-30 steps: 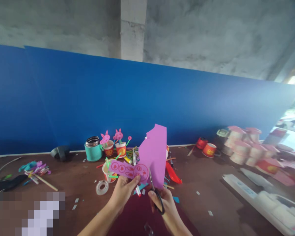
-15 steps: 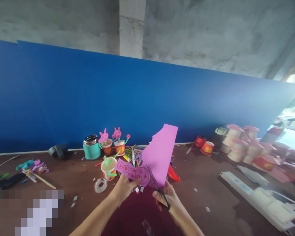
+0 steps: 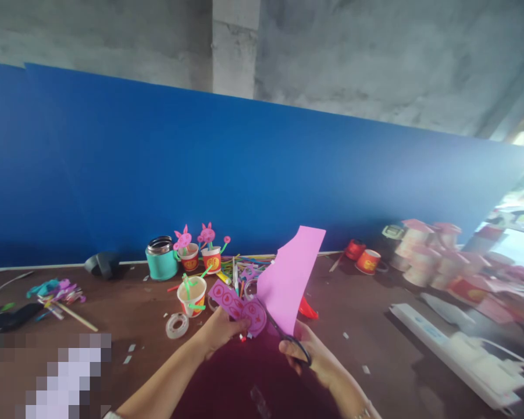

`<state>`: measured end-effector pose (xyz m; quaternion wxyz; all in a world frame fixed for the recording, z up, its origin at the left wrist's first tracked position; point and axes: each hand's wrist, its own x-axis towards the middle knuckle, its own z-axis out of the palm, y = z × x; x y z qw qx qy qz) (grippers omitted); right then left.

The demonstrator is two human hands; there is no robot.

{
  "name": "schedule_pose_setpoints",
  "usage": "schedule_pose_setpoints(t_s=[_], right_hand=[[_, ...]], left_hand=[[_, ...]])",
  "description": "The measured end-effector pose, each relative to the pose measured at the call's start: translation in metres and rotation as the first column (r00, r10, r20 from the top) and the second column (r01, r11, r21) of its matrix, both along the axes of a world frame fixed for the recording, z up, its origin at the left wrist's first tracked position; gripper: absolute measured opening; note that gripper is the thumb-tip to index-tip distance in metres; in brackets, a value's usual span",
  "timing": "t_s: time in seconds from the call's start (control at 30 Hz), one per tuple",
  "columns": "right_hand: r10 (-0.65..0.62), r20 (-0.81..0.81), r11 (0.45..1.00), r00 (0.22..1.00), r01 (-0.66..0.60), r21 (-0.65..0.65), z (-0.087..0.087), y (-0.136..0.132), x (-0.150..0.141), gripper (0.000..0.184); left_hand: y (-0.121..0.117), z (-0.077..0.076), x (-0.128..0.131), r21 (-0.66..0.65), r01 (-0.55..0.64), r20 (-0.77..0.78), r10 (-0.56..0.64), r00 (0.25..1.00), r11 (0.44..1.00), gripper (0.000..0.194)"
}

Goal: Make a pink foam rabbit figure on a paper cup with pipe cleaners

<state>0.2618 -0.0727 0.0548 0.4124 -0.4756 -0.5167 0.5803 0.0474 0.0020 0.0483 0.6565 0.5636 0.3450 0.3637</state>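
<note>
My left hand [image 3: 221, 330] pinches a pink paper piece [image 3: 229, 301] with red drawings: small hearts and circles on a strip, and a larger round shape at its right end. In my right hand [image 3: 304, 348] is a pair of dark-handled scissors [image 3: 283, 333], its blades at the right edge of that round shape. A large plain pink sheet [image 3: 291, 273] stands up behind the blades, close to my right fingers. Whether it is still joined to the drawn piece I cannot tell. A paper cup [image 3: 192, 298] with green straws stands left of my left hand, beside a tape roll [image 3: 177, 325].
Two decorated cups [image 3: 211, 259] and a teal flask [image 3: 161, 260] stand at the back. Red cups [image 3: 369, 262], stacked paper cups [image 3: 427, 256] and a white power strip [image 3: 453, 355] are on the right. A coloured scrap pile [image 3: 59, 291] lies left on the brown table [image 3: 148, 366].
My right hand, the scissors and the plain pink sheet have shifted slightly right and away from the left hand. The drawn piece has tilted a little, its strip sloping more.
</note>
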Motion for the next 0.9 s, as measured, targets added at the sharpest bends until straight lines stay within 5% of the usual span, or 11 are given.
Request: schedule_pose_setpoints(t_s=[0.63, 0.9], right_hand=[[0.044, 0.013, 0.998, 0.999, -0.043, -0.044, -0.009, 0.008, 0.017, 0.036], [0.015, 0.052, 0.995, 0.999, -0.009, -0.102, -0.001, 0.005, 0.018, 0.057]], left_hand=[[0.006, 0.005, 0.004, -0.137, 0.122, -0.017, -0.126, 0.992, 0.983, 0.025], [0.007, 0.001, -0.004, -0.196, 0.107, -0.130, -0.134, 0.983, 0.975, 0.018]])
